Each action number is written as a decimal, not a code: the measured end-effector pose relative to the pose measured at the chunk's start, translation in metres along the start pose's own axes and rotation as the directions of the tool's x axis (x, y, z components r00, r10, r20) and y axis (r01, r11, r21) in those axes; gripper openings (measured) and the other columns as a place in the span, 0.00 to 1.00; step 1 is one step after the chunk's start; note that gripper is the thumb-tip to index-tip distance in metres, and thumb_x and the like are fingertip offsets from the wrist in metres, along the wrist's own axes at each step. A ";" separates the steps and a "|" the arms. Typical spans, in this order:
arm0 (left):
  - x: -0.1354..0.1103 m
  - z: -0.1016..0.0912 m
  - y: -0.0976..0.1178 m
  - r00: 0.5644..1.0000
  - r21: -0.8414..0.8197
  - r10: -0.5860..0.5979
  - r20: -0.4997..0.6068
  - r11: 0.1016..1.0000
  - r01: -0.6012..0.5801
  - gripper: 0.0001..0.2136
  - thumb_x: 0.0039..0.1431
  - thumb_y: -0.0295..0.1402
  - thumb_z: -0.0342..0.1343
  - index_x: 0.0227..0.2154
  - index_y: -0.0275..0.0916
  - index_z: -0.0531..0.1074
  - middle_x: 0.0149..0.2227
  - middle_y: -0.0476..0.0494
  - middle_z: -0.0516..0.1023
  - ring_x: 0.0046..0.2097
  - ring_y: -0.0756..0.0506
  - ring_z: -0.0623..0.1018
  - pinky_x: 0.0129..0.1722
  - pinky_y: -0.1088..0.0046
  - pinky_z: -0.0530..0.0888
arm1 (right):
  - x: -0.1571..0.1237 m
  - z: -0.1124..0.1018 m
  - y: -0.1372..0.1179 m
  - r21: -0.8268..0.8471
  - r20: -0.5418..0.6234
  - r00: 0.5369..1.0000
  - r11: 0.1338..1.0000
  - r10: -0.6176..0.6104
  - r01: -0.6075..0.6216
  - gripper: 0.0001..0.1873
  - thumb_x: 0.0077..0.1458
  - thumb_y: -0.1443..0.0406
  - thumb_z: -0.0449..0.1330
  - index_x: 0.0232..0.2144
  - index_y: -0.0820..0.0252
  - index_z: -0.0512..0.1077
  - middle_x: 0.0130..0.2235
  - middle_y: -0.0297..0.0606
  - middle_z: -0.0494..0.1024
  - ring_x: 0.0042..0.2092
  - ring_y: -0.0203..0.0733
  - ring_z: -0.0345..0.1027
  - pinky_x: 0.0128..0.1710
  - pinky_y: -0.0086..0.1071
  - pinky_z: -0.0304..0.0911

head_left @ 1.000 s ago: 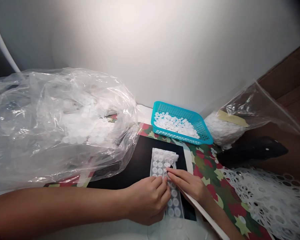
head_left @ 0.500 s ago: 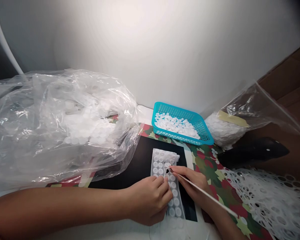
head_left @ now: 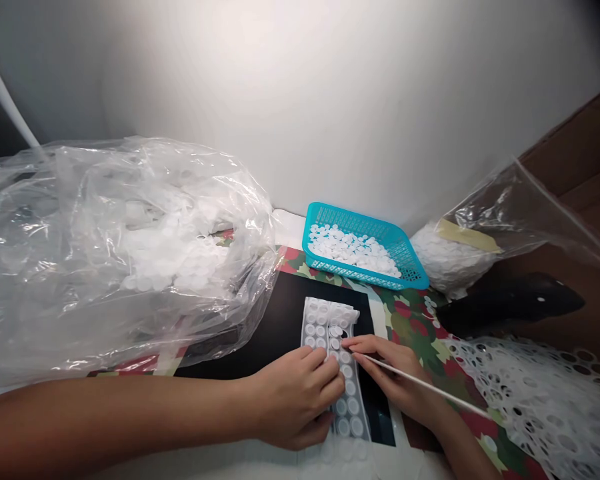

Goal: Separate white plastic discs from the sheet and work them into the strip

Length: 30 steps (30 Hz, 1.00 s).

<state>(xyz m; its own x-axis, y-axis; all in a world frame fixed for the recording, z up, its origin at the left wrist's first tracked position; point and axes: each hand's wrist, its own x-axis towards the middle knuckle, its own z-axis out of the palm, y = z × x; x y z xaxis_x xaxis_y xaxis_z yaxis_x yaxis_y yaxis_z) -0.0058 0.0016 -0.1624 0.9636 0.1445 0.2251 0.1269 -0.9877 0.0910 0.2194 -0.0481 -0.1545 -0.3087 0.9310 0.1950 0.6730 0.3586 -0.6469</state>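
Note:
A translucent strip point(head_left: 350, 373) with rows of round white pieces lies lengthwise on a black mat point(head_left: 260, 333). My left hand point(head_left: 300, 393) is closed over its left side, fingers curled onto it and hiding part of the rows. A thin white stick point(head_left: 430, 387) is pinched in my right hand point(head_left: 395, 370), its tail slanting down to the right. The right fingertips are at the strip's right side, near its upper rows, by a small dark gap. What the stick's front end touches is hidden by the fingers.
A turquoise basket point(head_left: 410, 257) of small white discs stands behind the mat. A large clear bag point(head_left: 105, 267) of white pieces fills the left. At right are another clear bag point(head_left: 450, 260), a black object point(head_left: 515, 303) and white perforated sheets point(head_left: 545, 400).
My right hand has shifted slightly right along the strip, and the stick's tail now lies further right. White pieces show where its fingertips were. My left hand stays nearly in place.

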 end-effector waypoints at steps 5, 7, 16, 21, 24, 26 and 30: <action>0.000 0.001 0.001 1.000 0.004 0.001 0.001 1.000 -0.001 0.16 0.59 0.37 0.47 0.45 0.31 0.66 0.42 0.37 0.70 0.38 0.41 0.68 0.38 0.66 0.66 | -0.001 0.002 0.000 -0.056 -0.004 0.999 0.997 -0.045 0.044 0.09 0.61 0.71 0.52 0.41 0.55 0.69 0.45 0.38 0.78 0.46 0.38 0.73 0.47 0.29 0.68; 0.001 0.000 0.001 1.000 0.012 0.001 0.001 1.000 -0.001 0.16 0.59 0.37 0.47 0.44 0.31 0.66 0.42 0.37 0.70 0.38 0.41 0.68 0.38 0.66 0.66 | -0.002 0.001 0.000 -0.044 -0.003 0.999 0.998 -0.053 0.053 0.09 0.61 0.71 0.53 0.40 0.55 0.69 0.44 0.38 0.78 0.47 0.38 0.73 0.47 0.28 0.67; -0.002 0.000 -0.001 1.000 -0.039 -0.013 -0.004 0.999 0.012 0.19 0.60 0.39 0.47 0.49 0.32 0.64 0.48 0.36 0.70 0.41 0.41 0.69 0.42 0.65 0.65 | -0.003 0.000 0.000 -0.025 -0.002 0.998 0.997 -0.069 0.069 0.08 0.60 0.72 0.54 0.39 0.57 0.69 0.44 0.39 0.77 0.46 0.37 0.73 0.46 0.28 0.67; -0.003 0.000 -0.003 0.999 -0.054 -0.027 -0.018 0.998 0.026 0.19 0.61 0.40 0.47 0.49 0.32 0.64 0.51 0.36 0.69 0.42 0.41 0.69 0.43 0.65 0.65 | -0.003 0.000 -0.001 -0.013 0.003 0.997 0.997 -0.080 0.080 0.08 0.60 0.72 0.53 0.39 0.57 0.69 0.44 0.41 0.77 0.47 0.38 0.72 0.47 0.29 0.67; -0.003 -0.001 -0.003 1.000 -0.067 -0.024 -0.015 0.997 0.023 0.19 0.61 0.40 0.46 0.49 0.32 0.64 0.51 0.36 0.69 0.42 0.42 0.69 0.43 0.65 0.65 | -0.002 0.000 -0.003 -0.020 -0.007 0.996 0.995 -0.094 0.094 0.08 0.60 0.73 0.53 0.39 0.57 0.68 0.44 0.41 0.77 0.47 0.38 0.72 0.47 0.29 0.68; -0.003 -0.001 -0.003 1.000 -0.075 -0.024 -0.010 0.997 0.023 0.19 0.61 0.40 0.47 0.50 0.32 0.64 0.51 0.36 0.69 0.42 0.42 0.69 0.43 0.65 0.65 | -0.001 0.000 -0.004 -0.035 -0.014 0.995 0.994 -0.101 0.101 0.08 0.59 0.73 0.53 0.39 0.57 0.68 0.43 0.40 0.78 0.46 0.38 0.73 0.47 0.28 0.68; -0.003 -0.002 -0.003 1.000 -0.086 -0.024 -0.012 0.996 0.023 0.20 0.61 0.40 0.47 0.52 0.32 0.63 0.52 0.37 0.69 0.41 0.42 0.68 0.43 0.65 0.65 | -0.002 0.001 -0.004 -0.060 -0.020 0.994 0.993 -0.103 0.101 0.09 0.60 0.73 0.52 0.39 0.57 0.68 0.42 0.39 0.78 0.46 0.38 0.73 0.46 0.28 0.67</action>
<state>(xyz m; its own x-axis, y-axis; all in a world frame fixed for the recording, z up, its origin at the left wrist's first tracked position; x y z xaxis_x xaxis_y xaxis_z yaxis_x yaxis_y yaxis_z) -0.0092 0.0040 -0.1616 0.9573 0.1692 0.2345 0.1286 -0.9754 0.1788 0.2170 -0.0516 -0.1532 -0.3625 0.8903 0.2754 0.6772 0.4547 -0.5784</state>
